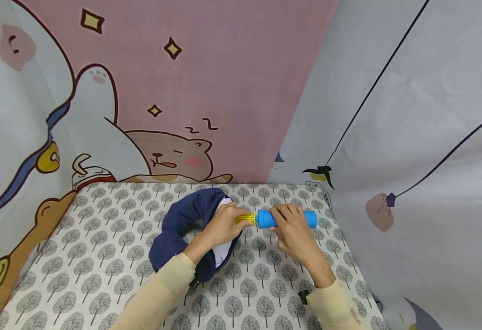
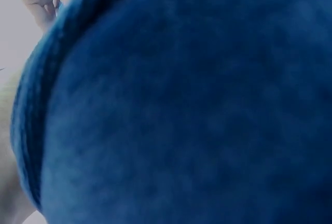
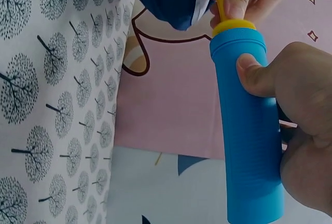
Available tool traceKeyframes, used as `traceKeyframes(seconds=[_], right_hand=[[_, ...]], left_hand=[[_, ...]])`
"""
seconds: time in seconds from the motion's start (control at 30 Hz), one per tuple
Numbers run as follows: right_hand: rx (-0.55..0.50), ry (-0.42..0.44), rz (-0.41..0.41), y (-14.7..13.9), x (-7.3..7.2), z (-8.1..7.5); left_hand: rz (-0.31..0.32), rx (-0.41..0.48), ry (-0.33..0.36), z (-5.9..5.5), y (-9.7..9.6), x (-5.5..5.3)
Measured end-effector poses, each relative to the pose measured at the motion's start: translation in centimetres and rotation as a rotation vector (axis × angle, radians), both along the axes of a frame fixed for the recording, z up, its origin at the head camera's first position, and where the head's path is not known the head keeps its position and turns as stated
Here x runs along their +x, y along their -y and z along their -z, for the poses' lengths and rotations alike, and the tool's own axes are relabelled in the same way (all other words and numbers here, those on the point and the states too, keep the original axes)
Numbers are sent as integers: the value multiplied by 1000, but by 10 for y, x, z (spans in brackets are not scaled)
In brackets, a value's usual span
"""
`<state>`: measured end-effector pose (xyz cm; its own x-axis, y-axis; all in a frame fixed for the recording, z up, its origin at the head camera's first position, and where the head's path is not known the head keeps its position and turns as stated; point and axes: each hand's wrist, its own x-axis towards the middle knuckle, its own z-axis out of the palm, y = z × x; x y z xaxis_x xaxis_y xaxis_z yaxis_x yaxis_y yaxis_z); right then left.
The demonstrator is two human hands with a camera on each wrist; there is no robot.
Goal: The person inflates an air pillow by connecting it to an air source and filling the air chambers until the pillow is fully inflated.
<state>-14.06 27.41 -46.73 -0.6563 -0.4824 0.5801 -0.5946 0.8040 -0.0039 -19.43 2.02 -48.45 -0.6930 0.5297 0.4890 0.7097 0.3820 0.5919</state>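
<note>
A blue hand pump [image 1: 310,219] with a yellow tapered end piece [image 1: 246,218] lies level above the cloth. My right hand [image 1: 293,231] grips the blue barrel, its thumb along the side in the right wrist view. The fingers of my left hand [image 1: 223,223] pinch the yellow piece. Under the left hand and forearm lies a navy U-shaped neck pillow [image 1: 174,250], its white inner part [image 1: 223,252] showing along the right edge. Whether the yellow tip meets the pillow is hidden by the left hand. Navy plush [image 2: 181,110] fills most of the left wrist view.
A cloth printed with grey trees [image 1: 100,256] covers the table. A pink and white cartoon curtain [image 1: 241,91] stands behind, and a pale curtain [image 1: 430,160] hangs on the right. A small black object [image 1: 304,297] shows by the right sleeve.
</note>
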Motion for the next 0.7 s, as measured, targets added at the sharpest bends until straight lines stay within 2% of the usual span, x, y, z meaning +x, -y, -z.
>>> traceKeyframes(seconds=[0.13,0.23,0.5,0.7], right_hand=[[-7,12,0,3,2,1],[-14,28,1,-1,4,3],[-56,56,23,-34,6,0],[-69,56,19,-65,7,-3]], left_hand=[[19,17,-27,15,2,-7],[30,18,-37,21,4,-10],[-18,-29,-35,27,6,-16],[-8,-18,-56,29,6,-18]])
